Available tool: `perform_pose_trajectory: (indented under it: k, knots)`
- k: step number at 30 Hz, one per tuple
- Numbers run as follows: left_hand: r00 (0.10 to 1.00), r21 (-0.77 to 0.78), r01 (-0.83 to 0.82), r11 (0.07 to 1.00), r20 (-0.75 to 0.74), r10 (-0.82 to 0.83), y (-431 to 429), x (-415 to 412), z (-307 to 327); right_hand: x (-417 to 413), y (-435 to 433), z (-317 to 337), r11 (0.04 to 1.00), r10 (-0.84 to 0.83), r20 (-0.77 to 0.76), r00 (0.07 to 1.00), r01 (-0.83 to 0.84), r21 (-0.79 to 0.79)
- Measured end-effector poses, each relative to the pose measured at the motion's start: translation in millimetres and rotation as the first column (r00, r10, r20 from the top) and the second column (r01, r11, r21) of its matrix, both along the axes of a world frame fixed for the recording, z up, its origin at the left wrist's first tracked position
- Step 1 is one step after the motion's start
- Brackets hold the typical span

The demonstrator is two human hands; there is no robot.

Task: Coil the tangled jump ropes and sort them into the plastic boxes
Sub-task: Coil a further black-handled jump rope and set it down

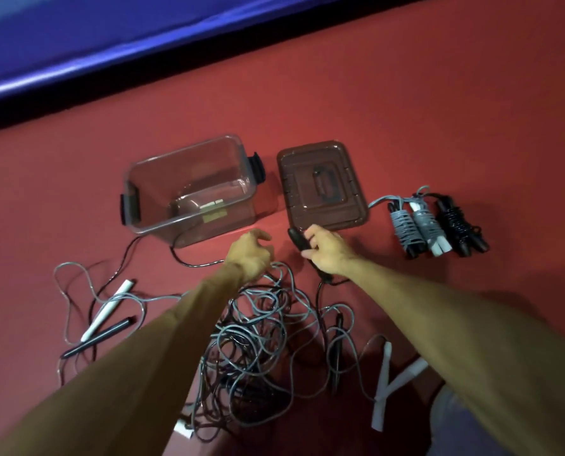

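A tangle of grey and black jump ropes (258, 337) lies on the red floor in front of me. My right hand (327, 250) grips a black rope handle (297, 239) just before the lid. My left hand (250, 255) reaches down with curled fingers onto the top of the tangle, touching grey cord; whether it pinches the cord is hidden. A clear plastic box (192, 189) stands open beyond my left hand. Three coiled ropes (434, 223), two grey and one black, lie side by side at the right.
The box's brown-tinted lid (322, 185) lies flat right of the box. Loose white (108, 309) and black (98, 337) handles lie at the left, white handles (389, 386) at the lower right. A blue padded edge (110, 57) borders the floor at the back.
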State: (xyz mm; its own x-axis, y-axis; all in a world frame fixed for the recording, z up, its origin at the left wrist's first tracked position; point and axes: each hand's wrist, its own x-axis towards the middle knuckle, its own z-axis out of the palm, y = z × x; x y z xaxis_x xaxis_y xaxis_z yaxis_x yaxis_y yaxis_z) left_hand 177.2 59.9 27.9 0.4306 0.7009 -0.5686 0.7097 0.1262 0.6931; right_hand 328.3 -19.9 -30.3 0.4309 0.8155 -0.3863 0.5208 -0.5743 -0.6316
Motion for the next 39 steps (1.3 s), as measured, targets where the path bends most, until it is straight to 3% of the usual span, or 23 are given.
perform_pose_trajectory:
  k: [2, 5, 13, 18, 22, 23, 25, 28, 30, 32, 33, 34, 36, 39]
  knots:
    - [1.000, 0.099, -0.015, 0.995, -0.006, 0.016, 1.8, -7.0, 22.7, -8.7, 8.3, 28.7, 0.995, -0.018, -0.084, 0.996, 0.026, 0.100]
    - [0.990, 0.180, -0.118, 0.977, 0.098, 0.101, 7.9, -18.6, 63.0, -25.2, 18.6, 78.7, 0.977, 0.013, -0.192, 0.981, 0.029, 0.213]
    - [0.908, 0.272, -0.322, 0.907, 0.360, 0.214, -13.8, -69.9, 174.3, -74.7, 7.5, 209.9, 0.893, 0.108, -0.238, 0.965, 0.011, 0.451]
    - [0.726, 0.290, -0.584, 0.759, 0.605, 0.328, -35.0, -105.3, 237.8, -104.0, -6.0, 285.2, 0.807, 0.224, -0.213, 0.951, -0.059, 0.587]
    - [0.380, -0.020, -0.730, 0.683, 0.818, 0.431, -51.9, -134.7, 275.2, -119.9, -20.3, 315.3, 0.747, 0.211, -0.029, 0.977, -0.142, 0.649]
    - [0.320, -0.083, -0.731, 0.678, 0.835, 0.447, -56.1, -140.3, 279.2, -121.8, -24.3, 316.0, 0.741, 0.195, 0.002, 0.981, -0.149, 0.655]
    - [0.294, -0.124, -0.723, 0.679, 0.835, 0.465, -64.7, -148.1, 280.1, -123.0, -30.2, 309.9, 0.728, 0.178, -0.026, 0.984, -0.114, 0.676]
    - [0.364, -0.112, -0.700, 0.705, 0.794, 0.487, -75.8, -150.9, 268.6, -125.6, -32.9, 295.3, 0.697, 0.162, -0.087, 0.983, -0.052, 0.716]
    - [0.485, -0.016, -0.695, 0.719, 0.728, 0.484, -78.5, -152.2, 263.5, -125.0, -29.3, 295.7, 0.693, 0.143, -0.029, 0.989, -0.079, 0.717]
    - [0.757, 0.385, -0.606, 0.696, 0.548, 0.356, -75.3, -153.8, 263.6, -120.9, -26.7, 306.2, 0.692, 0.142, 0.024, 0.990, -0.117, 0.713]
    - [0.877, 0.600, -0.477, 0.643, 0.377, 0.299, -74.1, -155.0, 264.7, -117.8, -26.7, 312.8, 0.693, 0.147, 0.048, 0.988, -0.138, 0.708]
    - [0.942, 0.746, -0.328, 0.580, 0.217, 0.255, -74.5, -155.8, 266.0, -114.7, -27.0, 318.1, 0.698, 0.151, 0.081, 0.985, -0.164, 0.697]
    - [0.989, 0.842, -0.131, 0.524, 0.076, 0.124, -80.9, -153.9, 268.1, -113.3, -31.2, 325.1, 0.695, 0.174, 0.168, 0.970, -0.241, 0.678]
    - [0.995, 0.809, -0.012, 0.588, 0.069, -0.074, -94.4, -147.5, 265.4, -120.7, -39.3, 327.9, 0.672, 0.236, 0.201, 0.951, -0.309, 0.673]
